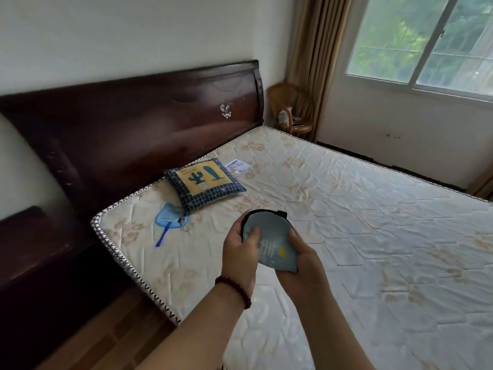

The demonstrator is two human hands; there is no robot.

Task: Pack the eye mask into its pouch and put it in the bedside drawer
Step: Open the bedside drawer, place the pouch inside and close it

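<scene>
Cushion (204, 184) and fan (170, 218) beyond eye mask (269, 236)

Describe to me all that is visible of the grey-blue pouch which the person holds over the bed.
The pouch is a soft, rounded piece of grey-blue fabric with a pale fishbone-like print and a small yellow mark. A black rim runs along its top edge and ends in a black tab at the upper right. It is held tilted in the air above the mattress. The left hand grips its left side, thumb on the front. The right hand grips its lower right side.
</scene>
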